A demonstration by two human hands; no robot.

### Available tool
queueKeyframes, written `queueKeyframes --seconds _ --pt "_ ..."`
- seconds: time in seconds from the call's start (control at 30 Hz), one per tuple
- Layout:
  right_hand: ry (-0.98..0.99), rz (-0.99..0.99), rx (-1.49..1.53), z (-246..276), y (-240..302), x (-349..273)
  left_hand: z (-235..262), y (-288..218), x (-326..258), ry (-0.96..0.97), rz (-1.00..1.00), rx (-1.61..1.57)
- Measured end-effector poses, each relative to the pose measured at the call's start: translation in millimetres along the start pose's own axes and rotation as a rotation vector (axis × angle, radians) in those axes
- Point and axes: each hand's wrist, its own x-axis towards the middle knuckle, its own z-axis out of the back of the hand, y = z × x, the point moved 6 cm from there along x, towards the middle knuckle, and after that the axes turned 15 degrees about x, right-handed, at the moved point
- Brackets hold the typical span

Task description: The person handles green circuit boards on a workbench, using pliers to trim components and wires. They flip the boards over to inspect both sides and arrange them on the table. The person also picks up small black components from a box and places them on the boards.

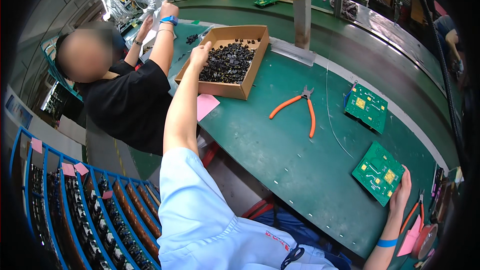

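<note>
1. Circuit board (378, 172) sits at the lower right of the frame, over the green bench (250, 135). Right hand (401, 192) has it gripped along its right edge; can't really tell if the board is lifted or partly resting.

2. Left hand (201, 55) is way off at upper centre-left, at the left side of the cardboard box (220, 89) full of little black parts (227, 64). Fingers look curled, but I can't tell if they've got a part, the box edge or nothing.

3. What could go wrong, imo: that edge-only hold might let the board tip or slip, especially with the arms spread this wide. If the left hand snagged the box rim, parts could spill. Also, the loose thin wire (329, 115) ends near the board's top left, so it could catch, and the orange-handled cutters (306, 94) mid-bench might get knocked.

4. Looks-wise: green, roughly rectangular, slanted in view, yellowish square patches plus small pale marks across the face. Similar-looking second board (367, 106) lies just above it, apart.
</note>
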Motion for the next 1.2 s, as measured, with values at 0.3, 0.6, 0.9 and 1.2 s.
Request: queueKeyframes --seconds 0.3,0.6,0.9,1.2 --pt "0.096 -0.085 0.105 -9.6 0.0 0.5 -40.2 -166.2 -146.3 0.095 -0.685 0.064" --pt "0.214 -0.006 0.134 -34.4 22.0 -12.5 -113.2 -287.3 -349.1 0.910 -1.064 -0.415" --pt "0.416 -0.029 0.112 -53.5 39.7 -31.9 -134.9 -293.9 -436.5 1.807 -0.976 -0.369" --pt "0.485 0.016 0.025 -60.2 49.7 -38.3 -120.8 -286.8 -436.0 1.663 -0.853 -0.136"
